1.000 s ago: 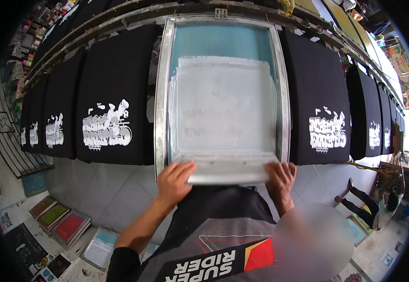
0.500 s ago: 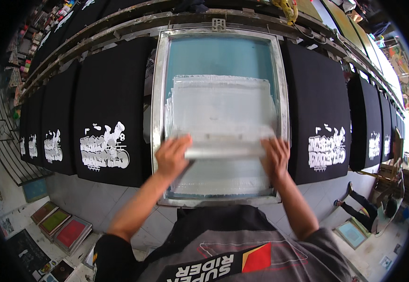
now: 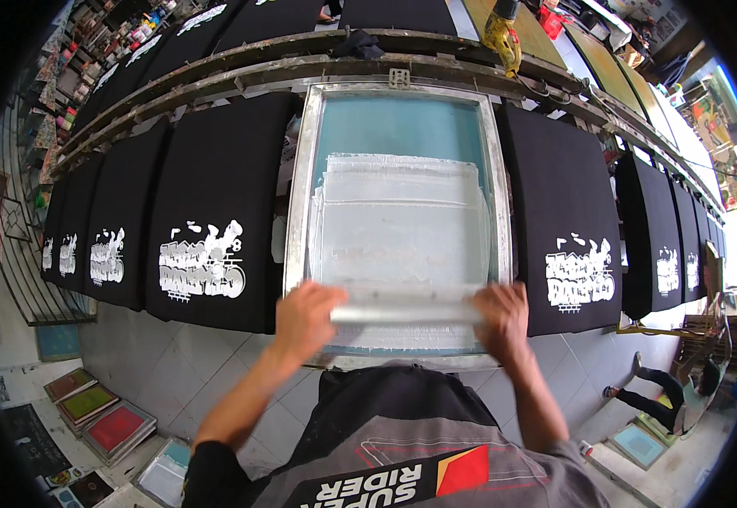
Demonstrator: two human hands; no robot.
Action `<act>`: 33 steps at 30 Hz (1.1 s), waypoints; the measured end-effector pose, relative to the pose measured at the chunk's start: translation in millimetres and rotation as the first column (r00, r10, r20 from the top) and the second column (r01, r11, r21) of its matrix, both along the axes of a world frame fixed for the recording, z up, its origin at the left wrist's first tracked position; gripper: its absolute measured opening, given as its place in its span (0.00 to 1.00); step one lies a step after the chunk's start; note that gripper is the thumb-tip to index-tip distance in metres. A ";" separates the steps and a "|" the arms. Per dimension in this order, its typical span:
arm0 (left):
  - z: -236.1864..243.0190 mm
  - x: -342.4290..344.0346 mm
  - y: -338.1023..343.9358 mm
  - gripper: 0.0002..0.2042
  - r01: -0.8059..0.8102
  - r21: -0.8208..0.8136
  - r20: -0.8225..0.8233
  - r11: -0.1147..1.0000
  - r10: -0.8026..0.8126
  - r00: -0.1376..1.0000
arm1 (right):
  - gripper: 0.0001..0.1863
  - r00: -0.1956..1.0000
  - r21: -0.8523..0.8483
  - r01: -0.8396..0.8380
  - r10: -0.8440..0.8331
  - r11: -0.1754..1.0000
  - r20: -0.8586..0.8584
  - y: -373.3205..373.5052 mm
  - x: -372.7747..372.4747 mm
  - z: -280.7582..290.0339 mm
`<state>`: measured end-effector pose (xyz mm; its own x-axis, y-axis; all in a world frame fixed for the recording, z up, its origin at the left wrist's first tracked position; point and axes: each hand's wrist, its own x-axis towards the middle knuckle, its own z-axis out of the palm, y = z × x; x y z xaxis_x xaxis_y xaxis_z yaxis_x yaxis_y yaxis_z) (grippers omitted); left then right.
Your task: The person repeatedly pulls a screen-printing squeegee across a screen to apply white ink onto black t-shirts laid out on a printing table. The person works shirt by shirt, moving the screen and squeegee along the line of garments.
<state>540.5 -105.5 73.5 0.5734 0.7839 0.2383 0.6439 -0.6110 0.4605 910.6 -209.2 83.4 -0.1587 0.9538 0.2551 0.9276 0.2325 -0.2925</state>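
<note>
A metal-framed print screen (image 3: 297,220) with a teal mesh lies straight ahead, white ink spread over most of it. My left hand (image 3: 305,317) and my right hand (image 3: 501,317) are closed on the two ends of a long silver squeegee (image 3: 402,309), slightly blurred, which lies across the lower part of the screen over the ink. Black shirts with white graphics flank the screen, the nearest at left (image 3: 216,161) and at right (image 3: 559,178).
Wooden and metal rails (image 3: 258,72) run behind the screen, with a yellow tool (image 3: 504,42) hanging there. Stacked coloured screens (image 3: 119,427) sit low at left, beside a metal grille (image 3: 26,271). A person (image 3: 673,398) in dark trousers is at lower right.
Half a second ago both hands and the squeegee were higher on the screen; they have since moved toward me. A second ago they were at the screen's near end.
</note>
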 end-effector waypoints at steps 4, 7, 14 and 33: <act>-30.1 -17.6 -75.2 0.24 0.093 0.123 0.015 0.988 -0.095 0.995 | 0.30 0.998 0.081 0.062 -0.064 0.995 0.021 -83.8 -33.2 -30.4; -37.8 -18.0 -91.0 0.19 0.088 0.144 0.034 0.986 -0.094 0.995 | 0.27 0.998 0.093 0.054 -0.051 0.994 -0.035 -103.8 -38.7 -47.9; -30.5 -30.3 -98.5 0.20 0.038 -0.016 0.208 0.999 -0.034 0.978 | 0.38 0.987 -0.080 -0.036 0.023 0.996 -0.160 -116.8 -34.6 -38.0; -27.1 -70.2 -64.5 0.37 -0.558 -0.697 0.006 0.450 0.782 0.623 | 0.39 0.438 -0.555 0.544 -0.777 0.629 -0.451 -81.6 15.0 -20.4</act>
